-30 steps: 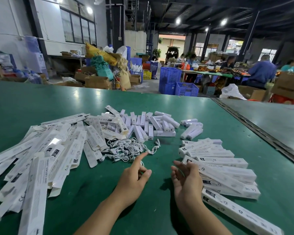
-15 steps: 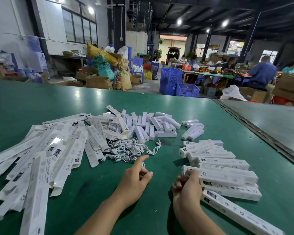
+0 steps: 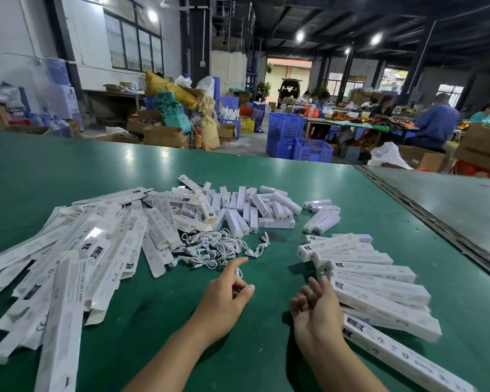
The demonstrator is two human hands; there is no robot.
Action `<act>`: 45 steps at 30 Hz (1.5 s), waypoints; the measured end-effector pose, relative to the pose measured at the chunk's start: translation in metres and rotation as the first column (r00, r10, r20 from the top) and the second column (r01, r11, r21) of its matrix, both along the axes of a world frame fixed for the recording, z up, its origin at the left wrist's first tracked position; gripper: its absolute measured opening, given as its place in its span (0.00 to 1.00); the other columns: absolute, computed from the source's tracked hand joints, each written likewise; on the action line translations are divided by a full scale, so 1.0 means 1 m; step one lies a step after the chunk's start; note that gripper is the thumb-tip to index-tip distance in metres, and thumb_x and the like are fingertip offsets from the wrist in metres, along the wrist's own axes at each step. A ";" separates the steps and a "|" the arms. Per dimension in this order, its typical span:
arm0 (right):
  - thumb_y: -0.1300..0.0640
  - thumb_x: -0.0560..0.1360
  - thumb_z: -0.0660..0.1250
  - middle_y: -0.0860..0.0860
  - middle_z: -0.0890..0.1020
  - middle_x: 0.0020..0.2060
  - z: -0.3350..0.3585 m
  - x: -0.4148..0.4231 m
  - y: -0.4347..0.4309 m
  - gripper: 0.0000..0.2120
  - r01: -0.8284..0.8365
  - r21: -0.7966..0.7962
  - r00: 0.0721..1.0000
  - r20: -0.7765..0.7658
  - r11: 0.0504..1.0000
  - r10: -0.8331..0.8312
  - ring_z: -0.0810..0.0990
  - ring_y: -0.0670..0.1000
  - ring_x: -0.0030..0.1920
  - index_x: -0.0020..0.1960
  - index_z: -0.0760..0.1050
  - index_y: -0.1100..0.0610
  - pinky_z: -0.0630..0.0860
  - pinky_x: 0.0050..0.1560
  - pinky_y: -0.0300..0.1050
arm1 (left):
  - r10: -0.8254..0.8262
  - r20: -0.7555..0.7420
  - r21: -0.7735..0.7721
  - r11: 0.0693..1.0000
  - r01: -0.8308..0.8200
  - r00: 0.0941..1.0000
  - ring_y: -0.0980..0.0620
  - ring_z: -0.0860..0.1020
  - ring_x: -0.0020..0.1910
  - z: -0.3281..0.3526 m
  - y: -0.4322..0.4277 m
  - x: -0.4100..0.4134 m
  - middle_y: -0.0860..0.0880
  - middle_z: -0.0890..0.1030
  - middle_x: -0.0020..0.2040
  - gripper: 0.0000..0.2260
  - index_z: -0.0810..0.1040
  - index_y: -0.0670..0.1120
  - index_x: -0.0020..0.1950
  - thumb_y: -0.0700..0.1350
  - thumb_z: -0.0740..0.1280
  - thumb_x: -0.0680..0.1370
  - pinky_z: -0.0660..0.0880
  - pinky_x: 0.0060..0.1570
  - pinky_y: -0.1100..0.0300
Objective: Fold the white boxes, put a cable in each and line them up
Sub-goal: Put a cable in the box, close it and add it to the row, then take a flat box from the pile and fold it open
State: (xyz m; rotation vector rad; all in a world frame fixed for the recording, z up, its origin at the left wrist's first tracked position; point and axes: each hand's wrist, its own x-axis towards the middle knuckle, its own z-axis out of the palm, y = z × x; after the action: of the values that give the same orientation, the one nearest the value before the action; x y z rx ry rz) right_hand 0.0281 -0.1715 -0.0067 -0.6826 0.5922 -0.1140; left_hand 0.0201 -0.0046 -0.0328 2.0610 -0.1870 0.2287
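Note:
A heap of flat, unfolded white boxes (image 3: 82, 264) covers the left of the green table (image 3: 266, 349). Short white cables (image 3: 210, 250) lie tangled in the middle. On the right, several folded long white boxes (image 3: 379, 281) lie side by side in a row, one more angled at the near end. My left hand (image 3: 227, 295) rests on the table just short of the cables, its index finger stretched toward them, holding nothing I can see. My right hand (image 3: 317, 309) lies beside the row's left ends with relaxed, spread fingers, fingertips near a box end.
Small white rectangular units (image 3: 252, 210) lie scattered behind the cables, with a few more (image 3: 321, 219) to their right. A metal seam (image 3: 425, 224) joins a second table at right. Blue crates, cartons and seated workers are far beyond the table.
Half a second ago my right hand's fingers were curled at a box end; now they are spread and loose. My left hand has stayed almost still near the cables.

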 end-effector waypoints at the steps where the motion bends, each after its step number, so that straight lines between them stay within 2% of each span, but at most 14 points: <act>1: 0.50 0.81 0.61 0.52 0.69 0.33 0.000 0.000 0.000 0.13 -0.005 -0.007 1.000 0.000 1.000 0.005 0.63 0.48 0.30 0.54 0.73 0.61 0.65 0.33 0.40 | 0.001 -0.001 0.001 1.000 -0.001 1.000 0.59 0.79 0.43 0.000 0.000 0.000 0.52 0.82 0.44 0.22 0.67 0.56 0.72 0.45 0.67 0.80 0.73 0.47 0.70; 8: 0.53 0.81 0.62 0.53 0.70 0.32 0.003 -0.005 0.004 0.12 -0.097 -0.065 0.995 -0.010 0.993 0.097 0.65 0.48 0.30 0.44 0.74 0.61 0.67 0.35 0.41 | 0.061 0.033 -0.005 0.998 -0.061 0.998 0.60 0.78 0.42 -0.001 0.000 0.002 0.53 0.81 0.42 0.14 0.75 0.54 0.64 0.44 0.68 0.80 0.71 0.42 0.74; 11: 0.55 0.81 0.63 0.53 0.72 0.31 0.001 -0.005 0.004 0.11 -0.131 -0.082 0.991 0.003 0.988 0.132 0.67 0.49 0.29 0.43 0.75 0.61 0.67 0.34 0.41 | 0.255 0.148 0.045 0.963 -0.264 0.956 0.58 0.78 0.43 0.000 0.002 0.005 0.55 0.79 0.43 0.08 0.80 0.49 0.57 0.40 0.68 0.79 0.74 0.43 0.67; 13: 0.55 0.80 0.63 0.52 0.75 0.30 -0.001 -0.005 0.005 0.11 -0.193 -0.111 0.980 0.032 0.975 0.198 0.69 0.48 0.28 0.44 0.76 0.61 0.69 0.34 0.41 | 0.426 0.244 0.107 0.881 -0.460 0.871 0.49 0.77 0.50 0.002 0.007 0.009 0.52 0.79 0.46 0.08 0.80 0.45 0.54 0.38 0.69 0.77 0.71 0.46 0.59; 15: 0.55 0.80 0.64 0.51 0.76 0.28 -0.003 -0.006 0.007 0.10 -0.257 -0.185 0.960 0.060 0.948 0.272 0.71 0.47 0.27 0.44 0.77 0.60 0.70 0.33 0.41 | 0.555 0.272 0.242 0.751 -0.614 0.786 0.43 0.74 0.58 0.005 0.015 0.014 0.47 0.79 0.54 0.11 0.79 0.44 0.58 0.40 0.70 0.76 0.70 0.52 0.52; 18: 0.57 0.80 0.64 0.50 0.77 0.27 -0.004 -0.006 0.011 0.09 -0.312 -0.286 0.935 0.075 0.906 0.345 0.71 0.45 0.25 0.42 0.77 0.60 0.70 0.29 0.38 | 0.665 0.153 0.491 0.591 -0.640 0.731 0.40 0.62 0.73 0.008 0.040 0.022 0.42 0.68 0.73 0.21 0.69 0.49 0.70 0.51 0.65 0.79 0.61 0.70 0.43; 21: 0.58 0.80 0.64 0.50 0.76 0.27 -0.004 -0.006 0.009 0.09 -0.340 -0.322 0.918 0.089 0.884 0.386 0.71 0.45 0.25 0.42 0.77 0.60 0.70 0.26 0.36 | 0.735 -0.013 0.602 0.547 -0.582 0.678 0.36 0.56 0.77 0.006 0.066 0.027 0.37 0.60 0.77 0.26 0.60 0.49 0.77 0.58 0.59 0.81 0.53 0.76 0.42; 23: 0.58 0.80 0.63 0.50 0.76 0.27 -0.004 -0.006 0.008 0.09 -0.352 -0.332 0.909 0.101 0.875 0.404 0.70 0.45 0.25 0.43 0.77 0.60 0.70 0.26 0.36 | 0.735 -0.020 0.635 0.533 -0.559 0.677 0.37 0.59 0.75 0.002 0.071 0.028 0.38 0.64 0.75 0.25 0.62 0.49 0.76 0.58 0.58 0.82 0.55 0.75 0.44; 27: 0.59 0.80 0.63 0.50 0.75 0.28 -0.004 -0.007 0.009 0.10 -0.353 -0.352 0.900 0.127 0.867 0.418 0.70 0.45 0.26 0.42 0.77 0.61 0.68 0.28 0.37 | 0.727 0.029 0.590 0.542 -0.599 0.686 0.41 0.70 0.66 0.003 0.069 0.024 0.42 0.73 0.67 0.20 0.71 0.49 0.72 0.55 0.61 0.82 0.67 0.66 0.48; 32: 0.59 0.80 0.63 0.50 0.75 0.28 -0.005 -0.008 0.009 0.10 -0.365 -0.375 0.891 0.127 0.852 0.437 0.70 0.45 0.27 0.42 0.77 0.61 0.68 0.29 0.37 | 0.730 0.071 0.445 0.587 -0.676 0.680 0.41 0.72 0.58 0.006 0.066 0.020 0.40 0.76 0.59 0.10 0.79 0.44 0.59 0.45 0.67 0.80 0.72 0.50 0.50; 36: 0.60 0.80 0.64 0.51 0.75 0.29 -0.005 -0.007 0.008 0.10 -0.369 -0.372 0.886 0.135 0.852 0.443 0.70 0.46 0.27 0.42 0.77 0.62 0.69 0.28 0.37 | 0.717 0.016 0.546 0.577 -0.607 0.696 0.42 0.67 0.68 0.007 0.069 0.018 0.43 0.68 0.72 0.20 0.71 0.50 0.73 0.51 0.63 0.81 0.66 0.65 0.47; 39: 0.60 0.80 0.64 0.52 0.75 0.29 -0.006 -0.006 0.008 0.10 -0.374 -0.365 0.882 0.143 0.853 0.448 0.70 0.46 0.27 0.41 0.77 0.62 0.69 0.27 0.36 | 0.675 0.020 0.642 0.557 -0.527 0.738 0.43 0.68 0.67 0.007 0.070 0.015 0.46 0.69 0.73 0.20 0.67 0.50 0.76 0.50 0.59 0.83 0.68 0.64 0.51; 42: 0.60 0.80 0.64 0.52 0.75 0.29 -0.007 -0.005 0.007 0.10 -0.381 -0.370 0.879 0.140 0.848 0.456 0.70 0.46 0.28 0.41 0.78 0.61 0.69 0.27 0.37 | 0.675 0.062 0.459 0.635 -0.621 0.735 0.39 0.78 0.56 0.010 0.077 0.011 0.39 0.80 0.62 0.17 0.75 0.42 0.70 0.37 0.62 0.81 0.77 0.51 0.48; 45: 0.60 0.80 0.64 0.52 0.75 0.29 -0.008 -0.004 0.007 0.10 -0.385 -0.359 0.877 0.144 0.850 0.458 0.70 0.46 0.27 0.41 0.78 0.61 0.70 0.27 0.36 | 0.706 0.079 0.239 0.672 -0.701 0.704 0.36 0.81 0.47 0.013 0.083 0.005 0.36 0.82 0.54 0.15 0.77 0.37 0.65 0.31 0.64 0.78 0.77 0.41 0.48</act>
State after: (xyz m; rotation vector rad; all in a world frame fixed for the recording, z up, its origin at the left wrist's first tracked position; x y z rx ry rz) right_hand 0.0237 -0.1646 -0.0144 -1.0894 0.1897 0.1311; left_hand 0.0254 0.0781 -0.0199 2.3037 0.6600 0.6911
